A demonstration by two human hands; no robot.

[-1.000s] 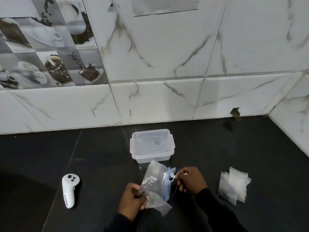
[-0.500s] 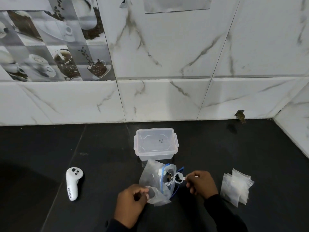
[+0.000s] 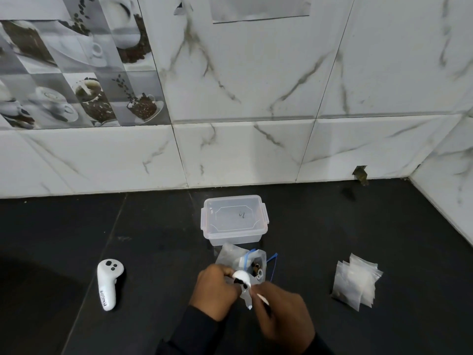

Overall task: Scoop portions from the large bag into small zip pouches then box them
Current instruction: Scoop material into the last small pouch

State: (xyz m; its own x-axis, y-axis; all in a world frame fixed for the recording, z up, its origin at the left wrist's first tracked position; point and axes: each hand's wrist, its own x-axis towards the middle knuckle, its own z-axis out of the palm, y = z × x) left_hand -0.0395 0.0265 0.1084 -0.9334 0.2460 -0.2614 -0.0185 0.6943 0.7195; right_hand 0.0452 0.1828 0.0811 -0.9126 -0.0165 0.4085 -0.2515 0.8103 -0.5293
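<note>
The large clear bag (image 3: pixel 252 262) with a blue zip strip stands open on the dark floor, small dark and white pieces inside. My left hand (image 3: pixel 215 289) pinches a small clear zip pouch (image 3: pixel 247 298) just in front of it. My right hand (image 3: pixel 280 311) grips the handle of a white scoop (image 3: pixel 242 276), whose bowl holds dark pieces and sits over the pouch by my left fingers. A clear plastic box (image 3: pixel 234 219) with its lid on stands just behind the bag.
A stack of empty small zip pouches (image 3: pixel 357 280) lies to the right. A white controller (image 3: pixel 108 286) lies on the floor to the left. White marble-tiled walls close the back and the right side.
My right hand drew the scoop out of the large bag and brought it back toward me, over the small pouch. My left hand shifted up and right with the pouch.
</note>
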